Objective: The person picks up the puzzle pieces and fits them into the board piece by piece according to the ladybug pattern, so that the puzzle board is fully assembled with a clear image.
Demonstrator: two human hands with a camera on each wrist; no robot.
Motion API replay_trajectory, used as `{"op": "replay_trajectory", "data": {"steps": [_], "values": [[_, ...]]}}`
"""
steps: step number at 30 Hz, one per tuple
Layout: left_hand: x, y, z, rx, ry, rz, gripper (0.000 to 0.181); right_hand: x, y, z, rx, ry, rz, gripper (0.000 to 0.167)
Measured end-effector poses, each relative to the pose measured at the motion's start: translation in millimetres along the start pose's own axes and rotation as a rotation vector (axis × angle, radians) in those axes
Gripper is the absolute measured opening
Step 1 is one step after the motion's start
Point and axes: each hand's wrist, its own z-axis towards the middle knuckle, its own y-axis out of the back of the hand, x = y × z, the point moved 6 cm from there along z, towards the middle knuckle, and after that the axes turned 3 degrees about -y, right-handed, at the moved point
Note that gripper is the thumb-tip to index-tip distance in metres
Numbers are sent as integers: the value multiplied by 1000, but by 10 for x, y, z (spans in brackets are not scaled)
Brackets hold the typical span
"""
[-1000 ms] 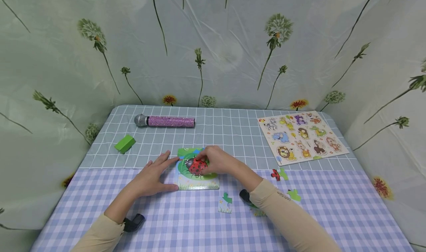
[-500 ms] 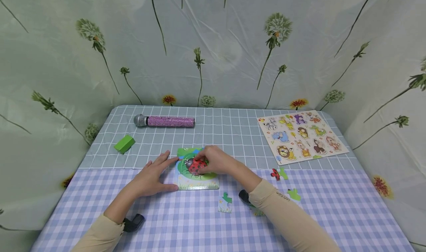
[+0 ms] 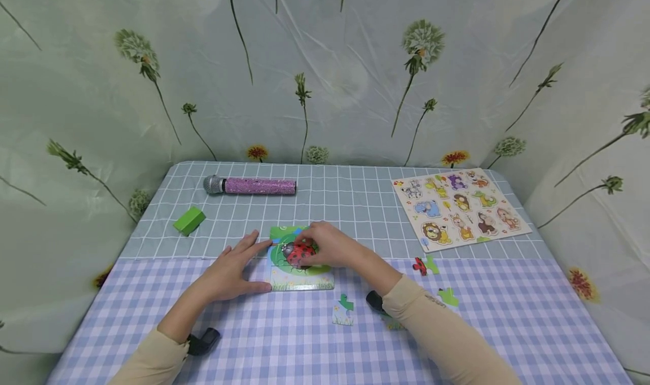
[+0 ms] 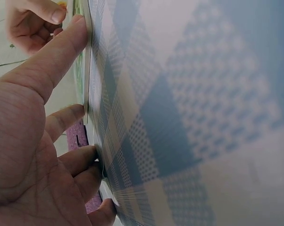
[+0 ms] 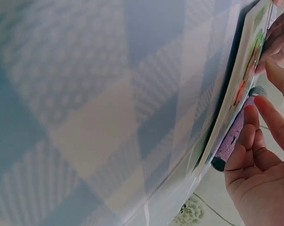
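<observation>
A square ladybug puzzle [image 3: 299, 280] lies at the middle of the table. My left hand [image 3: 228, 272] rests at its left side, fingers spread, with the thumb near the lower left corner and the index finger at the upper left edge. Over the ladybug, my right hand [image 3: 330, 244] bends its thumb and index finger about a red puzzle piece [image 3: 298, 254]. The hand partly covers that piece. In the right wrist view, the right hand [image 5: 264, 155] is close over the puzzle [image 5: 238, 89], its other fingers curled in.
Loose puzzle pieces lie to the right: a red-green one [image 3: 425, 265], a green one [image 3: 449, 297], a white-green one [image 3: 343, 310], and one partly under the right sleeve [image 3: 393, 322]. Farther back are a pink microphone [image 3: 259, 186], a green block [image 3: 189, 221] and an animal board [image 3: 459, 210].
Both hands keep nearly the same place and pose. The puzzle and the loose pieces have not visibly moved; only the whole view shifts slightly.
</observation>
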Motion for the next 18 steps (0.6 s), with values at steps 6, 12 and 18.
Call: {"op": "replay_trajectory", "data": {"steps": [6,12,18], "values": [[6,-9,-6,0,-2,-2,98,-43,60,-71,6,-7,22,40],[-9,1,-20,-8,-9,-6,98,-149,162,-244,13,-34,-4,41],[-14,-5,-7,-3,1,-7,98,-396,323,-552,5,-127,8,45]]}}
